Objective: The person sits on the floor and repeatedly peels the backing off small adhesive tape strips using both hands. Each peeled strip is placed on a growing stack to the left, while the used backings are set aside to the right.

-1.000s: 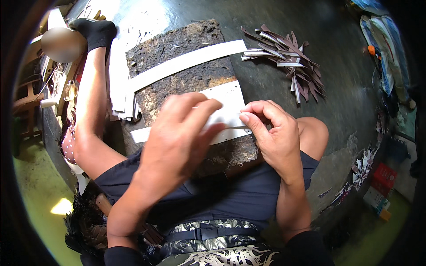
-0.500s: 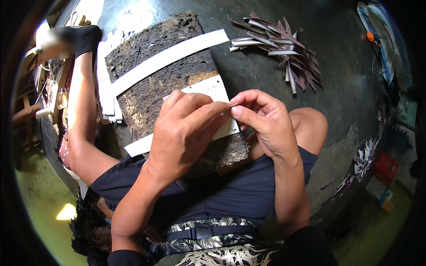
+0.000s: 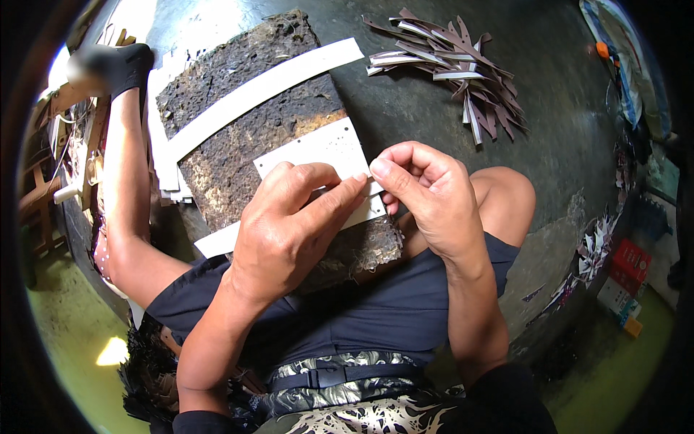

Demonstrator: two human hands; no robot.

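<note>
A white sheet (image 3: 318,148) with small dark holes at its corners lies on a rough, dark slab (image 3: 253,141) across my lap. My left hand (image 3: 285,228) bends over the sheet, its index finger and thumb closed at the right end of a lower white strip (image 3: 218,240). Most of that strip is hidden under the hand. Just right of the sheet's edge, my right hand (image 3: 432,199) holds thumb and index finger in a pinch, almost touching the left fingertips. What it pinches is too small to make out.
Another long white strip (image 3: 271,96) crosses the slab farther up. A pile of brown and white cut strips (image 3: 463,65) lies on the dark floor at the far right. White sheets (image 3: 163,163) are stacked left of the slab, beside my outstretched leg. Red packaging (image 3: 630,262) stands far right.
My right fingertips have drawn slightly apart from the left ones; the thin sliver seen between them before no longer shows. The slab and strips sit slightly farther left and up in view.
</note>
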